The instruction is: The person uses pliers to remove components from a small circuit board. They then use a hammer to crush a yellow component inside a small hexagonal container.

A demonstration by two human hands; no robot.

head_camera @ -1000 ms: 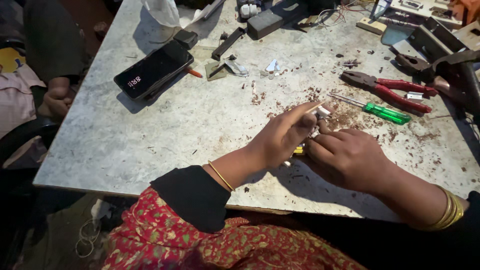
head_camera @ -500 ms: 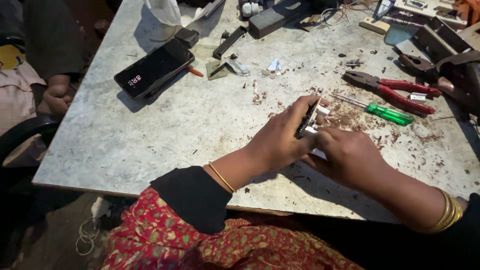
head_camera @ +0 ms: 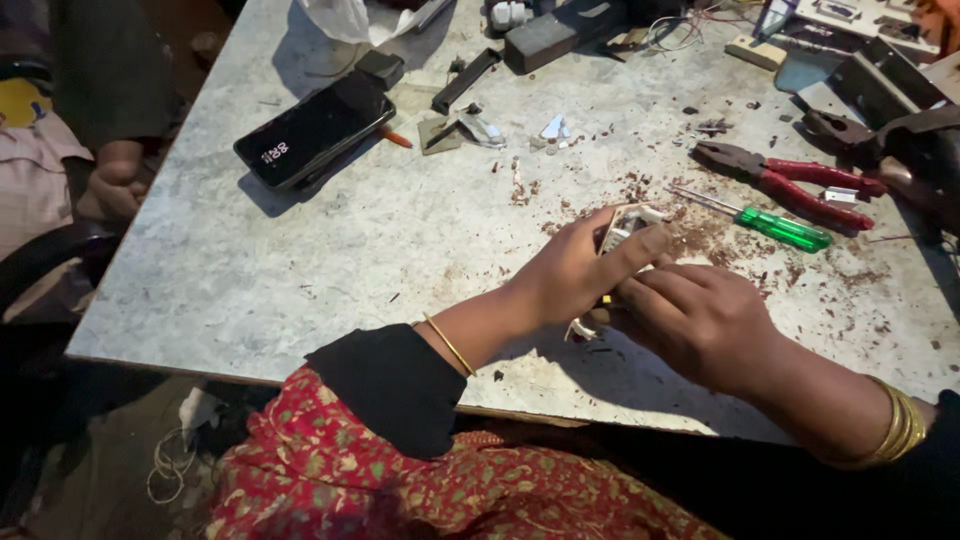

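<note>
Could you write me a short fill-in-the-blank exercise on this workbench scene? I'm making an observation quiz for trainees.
1. Both hands, the left hand and the right hand, hold one small white plastic part above the grey ____ tabletop.
2. The slim screwdriver has a ____ handle.
3. The pliers have ____ handles.
4. The black smartphone lies with its screen facing ____.

Missing words: stone; green; red; up

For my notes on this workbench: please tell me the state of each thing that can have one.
Phone: screen lit, lying flat.
Pliers: jaws shut, lying unused.
Screwdriver: lying unused.
White part: held off the table in both hands.
Left hand: gripping the part.
Right hand: gripping the part.
</note>
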